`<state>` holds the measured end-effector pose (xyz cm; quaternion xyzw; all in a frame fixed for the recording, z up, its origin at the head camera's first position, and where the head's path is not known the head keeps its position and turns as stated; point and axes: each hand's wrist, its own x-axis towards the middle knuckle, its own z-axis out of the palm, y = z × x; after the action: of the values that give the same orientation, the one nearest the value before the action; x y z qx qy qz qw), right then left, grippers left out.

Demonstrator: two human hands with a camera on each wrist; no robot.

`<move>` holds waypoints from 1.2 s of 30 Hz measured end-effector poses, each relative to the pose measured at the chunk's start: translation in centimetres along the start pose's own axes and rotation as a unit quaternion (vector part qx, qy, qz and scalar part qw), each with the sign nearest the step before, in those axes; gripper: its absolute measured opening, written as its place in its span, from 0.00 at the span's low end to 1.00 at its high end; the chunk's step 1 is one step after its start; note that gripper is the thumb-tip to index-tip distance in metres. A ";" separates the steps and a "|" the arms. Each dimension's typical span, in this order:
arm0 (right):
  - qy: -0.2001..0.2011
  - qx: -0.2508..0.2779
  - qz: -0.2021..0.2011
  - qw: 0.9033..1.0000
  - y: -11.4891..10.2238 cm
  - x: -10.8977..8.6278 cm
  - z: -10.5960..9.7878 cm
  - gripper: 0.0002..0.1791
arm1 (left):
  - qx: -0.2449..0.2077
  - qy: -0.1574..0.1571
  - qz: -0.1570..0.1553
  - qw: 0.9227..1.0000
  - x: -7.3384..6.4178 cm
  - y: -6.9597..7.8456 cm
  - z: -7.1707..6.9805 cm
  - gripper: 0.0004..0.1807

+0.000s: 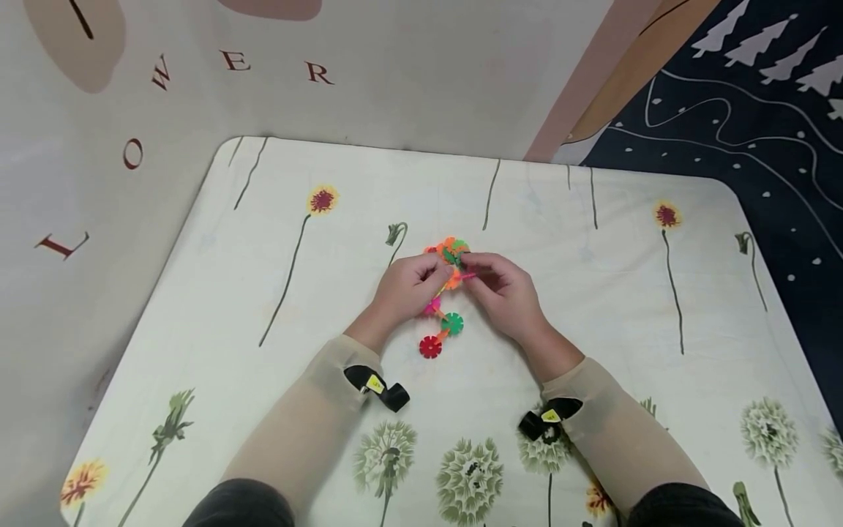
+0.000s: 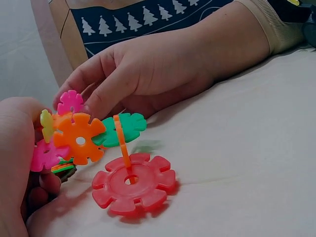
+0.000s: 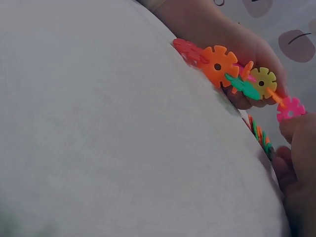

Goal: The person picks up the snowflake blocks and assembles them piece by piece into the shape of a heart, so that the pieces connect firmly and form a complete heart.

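Note:
A chain of notched plastic discs, slotted into one another, runs between the two hands over the table. My left hand (image 1: 410,291) grips the chain near its far end, by the yellow disc (image 3: 266,79) and a pink disc (image 2: 48,155). With thumb and fingers, my right hand (image 1: 506,294) pinches another pink disc (image 3: 291,109), which joins the chain through an orange piece (image 3: 276,97). The near end hangs toward me: a green disc (image 1: 452,323), then a red disc (image 1: 431,347) low over the cloth. Part of the chain is hidden by the left fingers.
Just beyond the hands lies a group of loose discs (image 1: 451,247) in orange, green and red, partly covered by the fingers. A white flower-printed cloth (image 1: 566,219) covers the table. A printed wall (image 1: 421,88) stands behind the table's far edge.

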<state>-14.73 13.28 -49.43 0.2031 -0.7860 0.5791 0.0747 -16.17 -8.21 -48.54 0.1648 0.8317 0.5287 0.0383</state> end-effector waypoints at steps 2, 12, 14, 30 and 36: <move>0.007 -0.043 -0.007 0.999 0.1 0.1 -0.1 0.18 | 0.000 -0.001 -0.004 1.000 0.0 0.1 0.0 0.14; -0.070 -0.197 0.028 0.978 -0.3 0.2 -0.5 0.20 | -0.005 0.002 -0.020 1.000 0.1 0.3 0.0 0.14; -0.077 -0.211 0.021 0.974 -0.2 0.3 -0.5 0.19 | -0.006 0.005 -0.020 1.000 0.1 0.3 0.0 0.14; -0.034 -0.240 0.003 0.970 -0.5 0.4 -0.5 0.10 | -0.016 0.011 -0.018 1.000 0.3 -0.1 0.2 0.15; 0.003 -0.259 0.014 0.966 -0.7 0.4 -0.5 0.10 | -0.019 0.013 -0.017 1.000 0.3 -0.2 0.2 0.17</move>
<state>-14.89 13.51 -48.54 0.1639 -0.9119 0.3572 0.1184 -16.42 -8.03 -48.73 0.1429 0.8248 0.5456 0.0400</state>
